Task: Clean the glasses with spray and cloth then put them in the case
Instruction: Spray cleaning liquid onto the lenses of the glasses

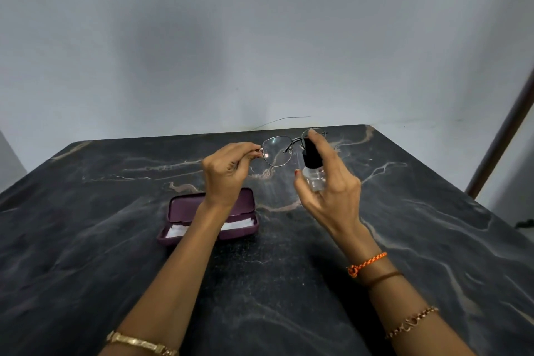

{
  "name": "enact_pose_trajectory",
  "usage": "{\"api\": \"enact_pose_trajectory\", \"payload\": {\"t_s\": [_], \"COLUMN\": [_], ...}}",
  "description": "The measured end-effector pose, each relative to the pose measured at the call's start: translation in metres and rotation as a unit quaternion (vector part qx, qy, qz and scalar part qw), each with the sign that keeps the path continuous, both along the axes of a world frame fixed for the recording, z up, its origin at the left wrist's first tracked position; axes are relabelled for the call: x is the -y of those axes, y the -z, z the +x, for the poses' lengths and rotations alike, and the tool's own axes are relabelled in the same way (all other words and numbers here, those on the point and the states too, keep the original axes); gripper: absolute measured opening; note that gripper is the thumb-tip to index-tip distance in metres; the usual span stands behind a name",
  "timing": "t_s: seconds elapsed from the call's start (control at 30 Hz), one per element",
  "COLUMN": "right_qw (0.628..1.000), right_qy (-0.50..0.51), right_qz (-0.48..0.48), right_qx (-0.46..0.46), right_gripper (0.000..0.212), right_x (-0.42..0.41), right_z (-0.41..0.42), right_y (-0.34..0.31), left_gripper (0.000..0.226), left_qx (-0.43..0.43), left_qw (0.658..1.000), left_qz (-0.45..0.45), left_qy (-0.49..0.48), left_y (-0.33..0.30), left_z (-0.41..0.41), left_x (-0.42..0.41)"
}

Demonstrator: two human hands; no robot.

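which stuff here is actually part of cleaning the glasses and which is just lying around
Part of the job:
- glasses, pinched by the left hand
- spray bottle, gripped by the right hand
- open purple case
- white cloth inside the case

Just lying about:
- thin wire at the far edge of the marble table

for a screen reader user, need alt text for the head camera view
A person's left hand holds wire-framed glasses above a dark marble table while the right hand aims a small spray bottle at them. An open purple case holding a white cloth lies below.
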State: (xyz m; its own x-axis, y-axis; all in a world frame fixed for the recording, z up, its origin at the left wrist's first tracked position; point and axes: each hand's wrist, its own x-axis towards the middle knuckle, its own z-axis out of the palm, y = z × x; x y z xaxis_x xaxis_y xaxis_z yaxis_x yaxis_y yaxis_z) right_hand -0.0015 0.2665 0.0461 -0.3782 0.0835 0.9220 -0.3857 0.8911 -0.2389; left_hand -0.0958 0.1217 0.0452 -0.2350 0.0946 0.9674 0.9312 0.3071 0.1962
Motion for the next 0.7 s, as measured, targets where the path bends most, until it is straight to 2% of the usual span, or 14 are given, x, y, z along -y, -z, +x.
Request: {"api": "enact_pose_trajectory", "payload": {"t_s": [0.13,0.27,0.37,0.5,0.7], "right_qw": [1.000,1.000,1.000,1.000,0.999], "right_qy": [0.005,0.003,0.006,0.011,0.009], "right_qz": [0.018,-0.009,-0.015,-0.013,-0.035], "right_qx": [0.003,0.017,0.019,0.021,0.007], "right_gripper": [0.061,0.062,0.060,0.058,0.046], "right_x": [0.0010,0.0000,-0.0010,-0.0004,-0.0009], "right_z": [0.0013,0.0009,0.0015,0.0010,0.0002], "right_y": [0.0001,0.0010,0.0026,0.0039,0.0039], "left_gripper": [0.004,0.010,0.004,0.007,0.005], "left_qx": [0.002,-0.002,-0.006,-0.007,-0.011], "left_qw": [1.000,1.000,1.000,1.000,1.000], "left_qz": [0.003,0.007,0.012,0.009,0.003], "left_qy": [-0.002,-0.003,-0.007,-0.009,-0.011], "left_y": [-0.0019,-0.0034,-0.0046,-0.0048,-0.0049], "left_z": [0.0006,0.0013,0.0018,0.0014,0.0028], "left_x": [0.0005,0.0014,0.0015,0.0017,0.0014]}}
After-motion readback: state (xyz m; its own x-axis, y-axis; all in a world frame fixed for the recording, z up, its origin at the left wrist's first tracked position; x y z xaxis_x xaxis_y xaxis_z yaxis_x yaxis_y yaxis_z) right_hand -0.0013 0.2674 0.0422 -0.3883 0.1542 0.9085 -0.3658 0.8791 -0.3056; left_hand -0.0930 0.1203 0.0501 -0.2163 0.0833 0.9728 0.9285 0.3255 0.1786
